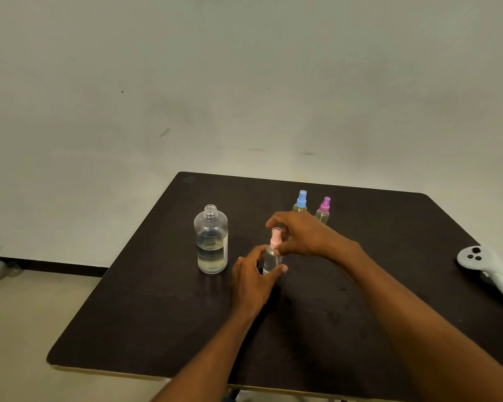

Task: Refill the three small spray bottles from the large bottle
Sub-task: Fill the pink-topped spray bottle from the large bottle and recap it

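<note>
The step in hand is work on the sprayer head of the pink-capped spray bottle [271, 260], which stands on the bench [157, 314] just right of the large bottle [211, 245]. The left hand [254, 278] is curled round its clear body, steadying it. The right hand [302, 235] comes in from above and pinches the pink head [275, 238] between fingertips and thumb. Whether the head is being screwed off or on cannot be told here.

The large bottle stands upright with its neck uncapped and liquid to about half its height. Right of it and farther back, the blue-capped bottle [301, 200] and the magenta-capped bottle [324, 208] stand close together, heads on, each seemingly holding liquid. A white controller [488, 266] lies far right of it.

The next move probably calls for a firm hold on the body while the head is twisted, keeping the small bottle upright
</note>
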